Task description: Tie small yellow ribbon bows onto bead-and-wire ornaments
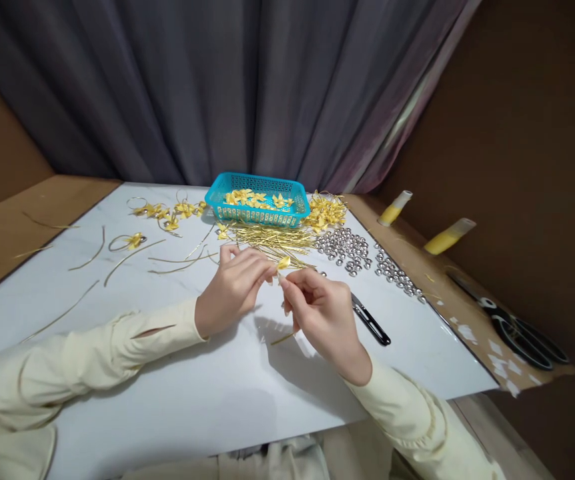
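Over the middle of the white board, both hands meet at a small yellow fabric flower (283,263). My left hand (237,283) pinches it from the left, fingertips closed at its edge. Thumb and forefinger of my right hand (320,310) are pressed together just under the flower. A gold wire (282,339) sticks out below the right hand's curled fingers; its upper part is hidden by them. Just beyond the hands lies a pile of gold wires (272,237). A black utility knife (370,320) rests beside my right wrist.
A blue basket (257,217) holds yellow flowers. Wired flowers (167,213) lie left, more flowers (326,212) right. Silver beads (345,248) spread rightward. Loose wires (130,260) lie left. Two yellow-filled tubes (450,237), scissors (517,330) and white scraps (497,360) are at the right edge.
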### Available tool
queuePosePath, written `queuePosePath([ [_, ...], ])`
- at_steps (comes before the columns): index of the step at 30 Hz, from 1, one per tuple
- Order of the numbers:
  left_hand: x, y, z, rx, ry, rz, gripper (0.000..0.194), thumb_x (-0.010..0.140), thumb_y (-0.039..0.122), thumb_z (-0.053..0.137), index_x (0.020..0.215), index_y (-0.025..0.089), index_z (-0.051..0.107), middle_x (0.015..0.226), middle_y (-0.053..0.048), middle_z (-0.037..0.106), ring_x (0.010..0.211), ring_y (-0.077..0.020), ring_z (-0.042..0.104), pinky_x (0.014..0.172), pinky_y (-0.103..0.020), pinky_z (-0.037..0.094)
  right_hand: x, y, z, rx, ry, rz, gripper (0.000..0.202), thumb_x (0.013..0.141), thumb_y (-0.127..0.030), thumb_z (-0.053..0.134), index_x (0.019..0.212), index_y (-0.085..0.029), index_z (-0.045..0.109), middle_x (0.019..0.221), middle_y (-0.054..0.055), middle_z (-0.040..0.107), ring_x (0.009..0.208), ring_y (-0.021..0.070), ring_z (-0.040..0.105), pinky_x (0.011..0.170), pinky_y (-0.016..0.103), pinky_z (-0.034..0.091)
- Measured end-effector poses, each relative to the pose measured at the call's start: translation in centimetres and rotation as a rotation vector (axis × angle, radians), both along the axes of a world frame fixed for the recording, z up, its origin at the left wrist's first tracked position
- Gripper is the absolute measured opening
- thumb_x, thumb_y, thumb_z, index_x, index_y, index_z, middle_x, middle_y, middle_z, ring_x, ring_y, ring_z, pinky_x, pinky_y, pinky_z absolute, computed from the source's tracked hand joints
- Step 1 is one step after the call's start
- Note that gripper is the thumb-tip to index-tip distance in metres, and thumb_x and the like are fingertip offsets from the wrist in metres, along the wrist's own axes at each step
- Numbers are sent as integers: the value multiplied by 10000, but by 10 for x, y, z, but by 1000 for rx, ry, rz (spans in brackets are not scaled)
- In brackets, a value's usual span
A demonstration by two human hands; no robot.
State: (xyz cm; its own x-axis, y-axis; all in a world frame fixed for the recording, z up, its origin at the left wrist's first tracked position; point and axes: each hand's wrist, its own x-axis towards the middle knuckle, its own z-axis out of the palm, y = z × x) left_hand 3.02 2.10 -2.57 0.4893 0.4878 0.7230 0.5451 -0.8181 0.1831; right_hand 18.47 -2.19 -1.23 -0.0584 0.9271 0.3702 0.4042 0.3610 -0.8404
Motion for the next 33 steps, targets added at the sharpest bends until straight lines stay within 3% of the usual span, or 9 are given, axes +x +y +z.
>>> queuePosePath([
  [11, 0, -5, -1, 63, 68, 17, 204, 854, 4, 367, 805, 163, 485, 657, 11, 595, 647, -138, 572, 728, -339, 276, -3, -1, -6, 103, -51, -27, 179, 842, -204, 501, 668, -170, 527, 452, -46, 484, 353, 65, 429, 376, 169, 326],
  [16, 5, -10, -3, -35, -68, 38, 160, 908, 79, 401, 842, 167, 518, 720, 1, 654, 676, -134, 587, 683, -309, 287, -5, 0, -11, 266, -111, -86, 148, 844, -152, 479, 705, -175, 523, 513, -28, 534, 420, 77, 487, 434, 170, 375],
  [21, 6, -11, 0, -63, -107, 15, 159, 909, 98, 432, 809, 167, 534, 680, 8, 634, 643, -121, 567, 657, -300, 296, -5, 2, -16, 415, -204, -95, 157, 842, -102, 463, 708, -176, 497, 501, -42, 494, 406, 68, 436, 437, 175, 354],
  [27, 2, -11, -2, 53, -9, 1, 173, 884, 42, 405, 809, 162, 505, 704, -24, 628, 707, -154, 579, 685, -327, 309, -5, 1, -18, 440, -216, -92, 147, 843, -94, 454, 729, -176, 496, 516, -39, 492, 415, 70, 434, 444, 177, 363],
  [33, 2, -12, -3, 64, -12, -26, 168, 874, 45, 394, 863, 168, 508, 757, -42, 653, 770, -175, 604, 716, -332, 347, -5, -2, -16, 423, -224, -91, 148, 843, -86, 448, 736, -173, 503, 524, -26, 511, 427, 74, 455, 458, 184, 380],
])
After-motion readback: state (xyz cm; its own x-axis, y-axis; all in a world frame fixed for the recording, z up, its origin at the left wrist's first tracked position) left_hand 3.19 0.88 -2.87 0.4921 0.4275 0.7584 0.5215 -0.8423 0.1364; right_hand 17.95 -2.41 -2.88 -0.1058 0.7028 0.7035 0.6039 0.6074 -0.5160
